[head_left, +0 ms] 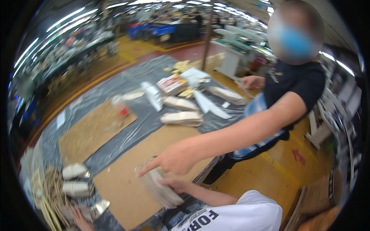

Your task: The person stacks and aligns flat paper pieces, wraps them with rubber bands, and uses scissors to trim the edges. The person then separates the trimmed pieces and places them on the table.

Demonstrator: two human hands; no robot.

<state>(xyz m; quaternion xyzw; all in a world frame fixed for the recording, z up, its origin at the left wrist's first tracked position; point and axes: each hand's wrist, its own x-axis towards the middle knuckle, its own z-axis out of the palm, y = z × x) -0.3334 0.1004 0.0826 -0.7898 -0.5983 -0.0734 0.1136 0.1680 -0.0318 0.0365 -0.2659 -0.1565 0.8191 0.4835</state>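
Note:
My right hand (177, 185) grips the edge of a bundle of beige fabric pieces (153, 188) on a brown cardboard sheet (119, 192). A co-worker's arm reaches across from the right. That person's pointing hand (175, 158) is above the bundle's far end and hides part of it. At the lower left, my left hand (80, 220) has its fingers stretched out against another beige bundle (72, 211); the frame's lower edge cuts off the rest of it. Beside it lie two more rolled beige bundles (76, 188) and a heap of tan strips (53, 183).
The co-worker (295, 77) stands at the table's right side. Farther back on the plastic-covered table (90, 102) are a second cardboard sheet (84, 134), a clear bottle with red (120, 106), a box (171, 84), white pattern pieces (210, 104) and more beige bundles (181, 118).

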